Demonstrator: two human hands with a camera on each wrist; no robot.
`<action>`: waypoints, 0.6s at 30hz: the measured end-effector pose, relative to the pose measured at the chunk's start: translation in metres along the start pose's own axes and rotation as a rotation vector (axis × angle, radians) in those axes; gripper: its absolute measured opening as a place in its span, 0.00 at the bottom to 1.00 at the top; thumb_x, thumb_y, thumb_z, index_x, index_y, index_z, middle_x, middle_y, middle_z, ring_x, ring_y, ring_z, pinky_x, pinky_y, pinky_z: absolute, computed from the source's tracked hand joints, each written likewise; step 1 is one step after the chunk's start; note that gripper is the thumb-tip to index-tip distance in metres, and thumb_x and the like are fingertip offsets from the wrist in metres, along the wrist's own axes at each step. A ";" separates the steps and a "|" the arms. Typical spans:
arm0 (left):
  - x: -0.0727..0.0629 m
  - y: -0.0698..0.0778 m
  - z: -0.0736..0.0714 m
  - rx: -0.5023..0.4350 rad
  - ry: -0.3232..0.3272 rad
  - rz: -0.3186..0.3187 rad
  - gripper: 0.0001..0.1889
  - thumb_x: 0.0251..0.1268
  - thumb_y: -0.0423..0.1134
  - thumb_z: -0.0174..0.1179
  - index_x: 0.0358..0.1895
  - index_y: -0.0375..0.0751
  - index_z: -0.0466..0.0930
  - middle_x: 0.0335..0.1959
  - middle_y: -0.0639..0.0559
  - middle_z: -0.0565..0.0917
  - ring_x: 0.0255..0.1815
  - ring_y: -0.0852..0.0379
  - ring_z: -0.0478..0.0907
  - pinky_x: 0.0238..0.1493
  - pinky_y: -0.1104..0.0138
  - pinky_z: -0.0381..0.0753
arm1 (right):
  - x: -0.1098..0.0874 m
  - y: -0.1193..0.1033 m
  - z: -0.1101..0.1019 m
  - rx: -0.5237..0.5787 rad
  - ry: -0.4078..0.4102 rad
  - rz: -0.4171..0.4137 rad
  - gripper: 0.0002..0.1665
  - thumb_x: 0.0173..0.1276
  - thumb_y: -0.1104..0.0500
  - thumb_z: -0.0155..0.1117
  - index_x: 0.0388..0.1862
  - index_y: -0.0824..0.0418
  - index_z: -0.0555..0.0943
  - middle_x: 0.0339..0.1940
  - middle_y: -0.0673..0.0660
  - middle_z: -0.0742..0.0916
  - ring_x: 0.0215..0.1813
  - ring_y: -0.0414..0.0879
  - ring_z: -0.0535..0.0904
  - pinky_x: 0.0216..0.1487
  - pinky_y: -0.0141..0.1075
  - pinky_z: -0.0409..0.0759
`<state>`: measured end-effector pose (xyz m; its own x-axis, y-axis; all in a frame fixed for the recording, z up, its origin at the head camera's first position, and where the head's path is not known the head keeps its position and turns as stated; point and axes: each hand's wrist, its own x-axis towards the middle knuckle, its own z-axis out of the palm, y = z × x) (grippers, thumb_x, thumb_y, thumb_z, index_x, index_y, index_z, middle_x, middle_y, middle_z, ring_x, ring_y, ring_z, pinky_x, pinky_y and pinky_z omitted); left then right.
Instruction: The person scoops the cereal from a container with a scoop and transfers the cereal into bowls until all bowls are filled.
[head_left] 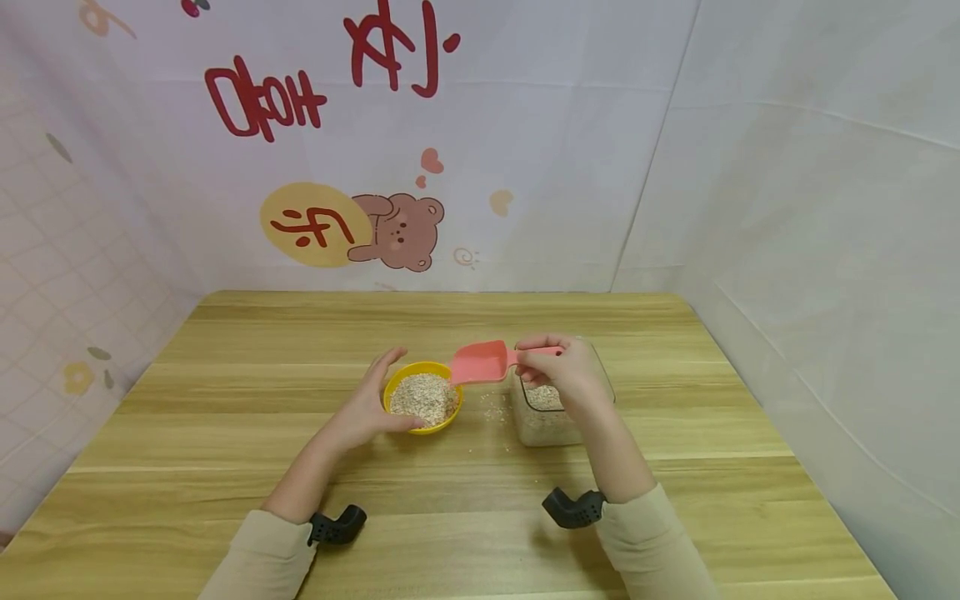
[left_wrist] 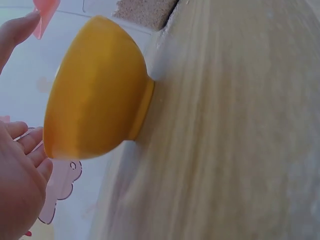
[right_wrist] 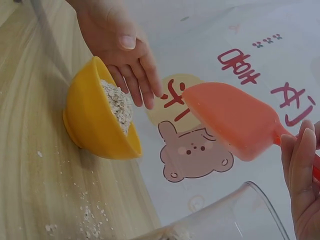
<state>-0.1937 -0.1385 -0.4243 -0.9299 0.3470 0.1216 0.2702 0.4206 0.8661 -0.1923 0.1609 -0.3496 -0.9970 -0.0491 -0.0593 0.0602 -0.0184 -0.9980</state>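
My left hand rests beside a yellow bowl, its fingers and thumb loosely spread around the near side and rim. Oat flakes fill the bowl almost to its rim. With thumb and fingertips, my right hand pinches the handle of a pink scoop. The scoop's blade hangs in the air, its tip close by the bowl's right rim. It looks empty of flakes in the head view. Below the right hand stands a clear square container with more oats inside, partly hidden by that hand.
Loose flakes lie scattered on the wooden table between bowl and container. A white printed cloth hangs behind the table and along its sides. Black wrist bands sit on both forearms.
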 end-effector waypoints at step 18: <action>0.005 0.026 0.019 -0.023 -0.007 0.057 0.58 0.39 0.47 0.79 0.75 0.56 0.50 0.75 0.52 0.50 0.73 0.46 0.49 0.66 0.41 0.53 | -0.008 -0.015 -0.035 0.052 0.034 -0.084 0.05 0.62 0.72 0.62 0.37 0.70 0.80 0.19 0.56 0.84 0.19 0.41 0.79 0.22 0.30 0.79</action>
<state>-0.1868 -0.1104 -0.4104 -0.9113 0.3758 0.1682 0.3173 0.3807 0.8686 -0.1869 0.1963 -0.3344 -0.9997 -0.0111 0.0232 -0.0223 -0.0734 -0.9971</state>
